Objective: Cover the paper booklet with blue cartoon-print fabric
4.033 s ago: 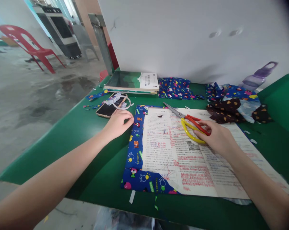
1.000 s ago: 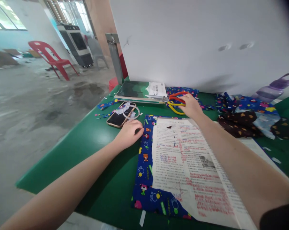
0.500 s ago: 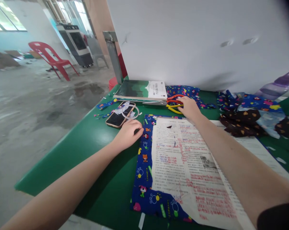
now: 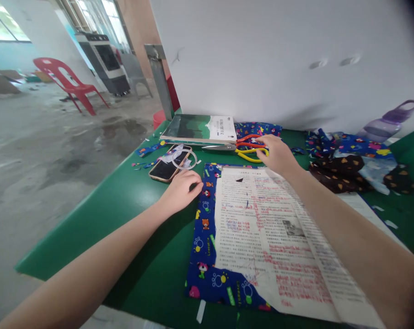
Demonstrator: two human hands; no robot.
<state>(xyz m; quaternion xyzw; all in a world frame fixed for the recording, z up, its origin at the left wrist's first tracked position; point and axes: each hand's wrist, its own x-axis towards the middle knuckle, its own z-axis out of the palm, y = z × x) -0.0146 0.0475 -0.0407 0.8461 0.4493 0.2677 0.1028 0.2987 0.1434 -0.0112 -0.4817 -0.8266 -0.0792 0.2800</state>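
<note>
My right hand point(image 4: 278, 153) is at the handles of a pair of scissors point(image 4: 248, 145), thumb and fingers apart, fingertips at the red and yellow grips. The scissors lie on the table along the near edge of a book point(image 4: 200, 127). Curled fingers on my left hand point(image 4: 183, 188) surround a small dark spot that I cannot make out. That hand rests beside the left edge of a blue cartoon-print sheet point(image 4: 202, 249). On this sheet lies a printed page point(image 4: 241, 237) with red handwriting, its right part under my right forearm.
A phone point(image 4: 162, 170) with scraps and a clear ring point(image 4: 193, 160) lies beyond my left hand. Fabric-like scraps point(image 4: 340, 173) and a purple bottle point(image 4: 381, 125) are at the right. The green table point(image 4: 134, 210) ends at the left; a red chair point(image 4: 67, 84) stands beyond.
My right hand has shifted slightly right, showing more of the yellow handle, while the scissors stay beside the book. My left hand is nearly unchanged. The view has shifted a little.
</note>
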